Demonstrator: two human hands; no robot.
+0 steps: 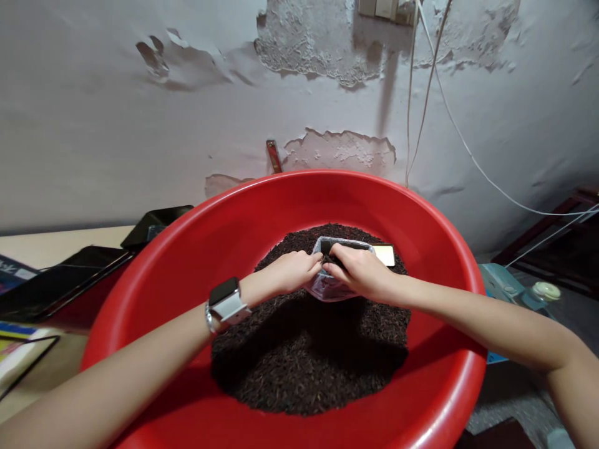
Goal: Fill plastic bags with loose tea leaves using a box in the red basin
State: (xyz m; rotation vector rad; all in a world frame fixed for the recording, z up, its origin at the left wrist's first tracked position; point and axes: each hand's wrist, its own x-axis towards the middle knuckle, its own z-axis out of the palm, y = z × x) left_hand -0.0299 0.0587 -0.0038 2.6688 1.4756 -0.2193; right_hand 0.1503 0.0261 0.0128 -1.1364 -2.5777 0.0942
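Note:
A clear plastic bag (330, 289) stands with its mouth open on a heap of dark, slender seed-like pieces (304, 374) inside a large red basin (449, 249). My left hand (298, 270) pinches the left side of the bag's rim. On the near right side, my right hand (364, 270) has its fingers closed at the rim, and the two hands almost meet. Dark contents show inside the bag mouth; my fingers hide part of it. Just right of the bag, a small flat thing with a bright yellowish face (384, 255) rests on the heap.
Black trays (60, 280) stand on a pale table at the left, beside the basin. Behind rises a wall (140, 125) with peeling paint and hanging white cables (461, 134). A light-blue object (508, 284) stands right of the basin.

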